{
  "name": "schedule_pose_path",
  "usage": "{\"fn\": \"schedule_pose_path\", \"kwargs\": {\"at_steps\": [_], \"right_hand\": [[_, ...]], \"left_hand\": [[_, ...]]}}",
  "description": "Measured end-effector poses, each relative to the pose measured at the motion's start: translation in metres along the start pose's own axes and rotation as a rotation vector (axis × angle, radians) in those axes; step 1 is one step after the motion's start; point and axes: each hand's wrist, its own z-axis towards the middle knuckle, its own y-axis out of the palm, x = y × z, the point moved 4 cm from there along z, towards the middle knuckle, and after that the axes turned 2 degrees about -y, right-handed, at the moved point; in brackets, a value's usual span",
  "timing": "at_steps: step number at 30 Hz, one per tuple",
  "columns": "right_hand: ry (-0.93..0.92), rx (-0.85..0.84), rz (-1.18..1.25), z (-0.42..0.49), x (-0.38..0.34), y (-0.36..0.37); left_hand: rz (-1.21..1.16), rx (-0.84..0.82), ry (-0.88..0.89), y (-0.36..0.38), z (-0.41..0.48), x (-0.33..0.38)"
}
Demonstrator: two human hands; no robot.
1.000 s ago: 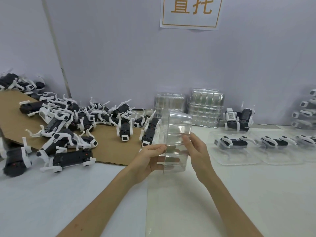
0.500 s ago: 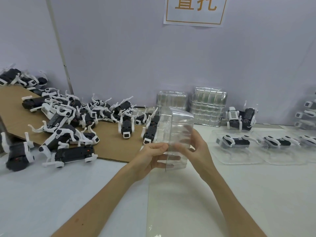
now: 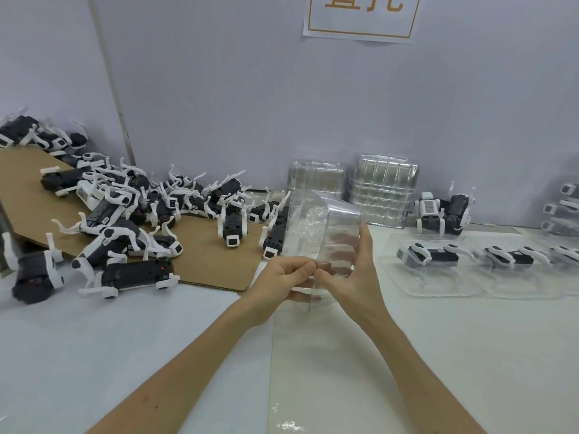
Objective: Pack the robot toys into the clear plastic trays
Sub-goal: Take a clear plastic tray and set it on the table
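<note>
Nearest my view, two bare forearms reach in from the front edge of the white bench [image 3: 94,355] and meet over its middle. The left hand [image 3: 282,280] has its fingers curled and pinches the near lip of an empty clear plastic tray [image 3: 322,227]. The right hand [image 3: 354,277] grips the same tray: its thumb meets the left hand at the lip, and its fingers spread behind the far wall, where I can see them through the plastic. The tray is held up off the bench and tipped on end, cavity side towards me as far as I can tell.

Left of the hands, a brown cardboard sheet [image 3: 203,258] runs towards the back left corner, with a loose heap of black-and-white robot dog toys [image 3: 125,208] on and beside it, most of them on their sides or backs. Along the right side, a row of flat clear trays each holds one toy; the nearest packed tray [image 3: 432,267] lies just right of the right hand. Behind that row one robot dog [image 3: 443,214] stands upright.

At the back edge, against the pale wall, two stacks of empty trays [image 3: 383,189] sit side by side. Above them a white sign [image 3: 360,17] with orange characters is cut off by the top of my view.
</note>
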Motion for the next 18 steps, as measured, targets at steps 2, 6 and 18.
{"fn": "schedule_pose_path", "kwargs": {"at_steps": [2, 6, 18], "right_hand": [[-0.011, 0.002, -0.012, 0.0001, 0.0037, -0.0005], [-0.031, -0.018, -0.018, 0.001, 0.007, -0.0016], [-0.013, -0.045, -0.025, 0.0008, 0.0009, -0.0026]], "left_hand": [[0.023, 0.0, 0.012, 0.0009, 0.0001, -0.001], [0.033, -0.021, -0.004, -0.0004, 0.0017, -0.0039], [0.043, -0.014, -0.003, -0.0041, 0.0024, -0.0035]]}}
